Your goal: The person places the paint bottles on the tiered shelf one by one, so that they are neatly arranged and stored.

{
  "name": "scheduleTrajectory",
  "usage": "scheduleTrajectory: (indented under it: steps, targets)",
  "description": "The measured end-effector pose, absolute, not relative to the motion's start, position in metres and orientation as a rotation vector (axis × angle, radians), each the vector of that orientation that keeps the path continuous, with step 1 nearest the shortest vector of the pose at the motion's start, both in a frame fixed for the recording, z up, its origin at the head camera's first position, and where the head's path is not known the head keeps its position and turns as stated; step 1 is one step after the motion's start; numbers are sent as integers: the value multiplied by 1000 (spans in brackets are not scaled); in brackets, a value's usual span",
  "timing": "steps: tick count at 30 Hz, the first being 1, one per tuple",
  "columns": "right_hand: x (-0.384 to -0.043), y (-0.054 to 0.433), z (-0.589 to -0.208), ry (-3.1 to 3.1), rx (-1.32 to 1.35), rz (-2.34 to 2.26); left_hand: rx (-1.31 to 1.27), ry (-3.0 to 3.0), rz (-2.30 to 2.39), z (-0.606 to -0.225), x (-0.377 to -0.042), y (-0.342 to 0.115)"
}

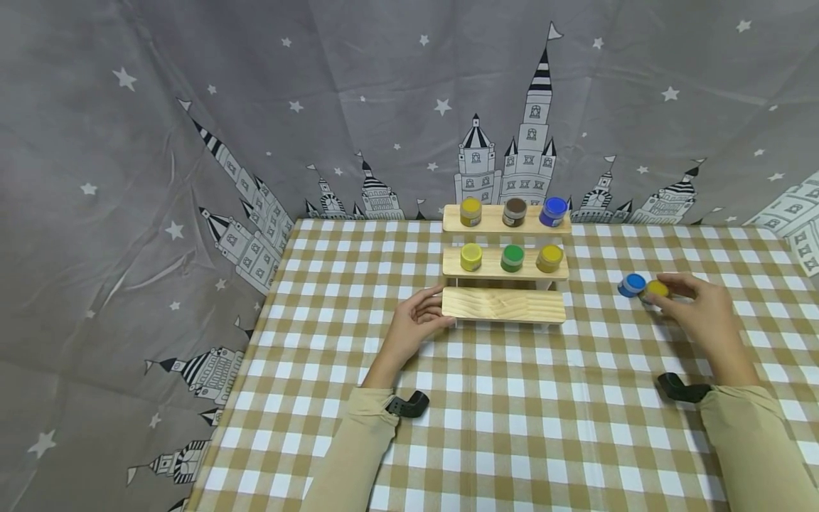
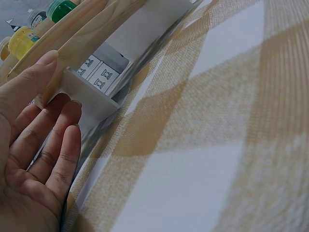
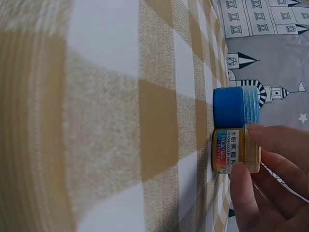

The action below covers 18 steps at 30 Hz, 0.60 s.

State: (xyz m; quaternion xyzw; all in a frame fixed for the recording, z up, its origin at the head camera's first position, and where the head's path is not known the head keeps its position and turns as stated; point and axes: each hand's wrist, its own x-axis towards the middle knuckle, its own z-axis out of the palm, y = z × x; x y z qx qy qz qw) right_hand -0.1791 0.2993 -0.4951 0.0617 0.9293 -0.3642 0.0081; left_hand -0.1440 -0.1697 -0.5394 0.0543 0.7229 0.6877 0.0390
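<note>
My left hand (image 1: 419,318) grips the left end of the lowest board of a three-step wooden display rack (image 1: 503,304). In the left wrist view the thumb (image 2: 36,75) lies along the board's edge and the fingers curl beneath it. At the right, my right hand (image 1: 704,309) pinches a yellow paint jar (image 1: 657,289) between thumb and fingers. This jar's printed label (image 3: 231,149) shows in the right wrist view. Right against it stands a blue paint jar (image 1: 632,284), upright on the cloth.
The top step carries yellow, brown and dark blue jars (image 1: 553,211). On the middle step sit a light yellow, a green (image 1: 512,257) and a darker yellow jar. A checked cloth (image 1: 358,284) covers the table. Behind hangs a grey curtain (image 1: 384,92) printed with castles.
</note>
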Motion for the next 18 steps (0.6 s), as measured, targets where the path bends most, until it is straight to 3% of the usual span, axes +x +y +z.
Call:
scheduleTrajectory:
  steps: [18]
  targets:
    - [-173,297,-494,2894,274,-1155,175,2214,2109,-538,-143,-169]
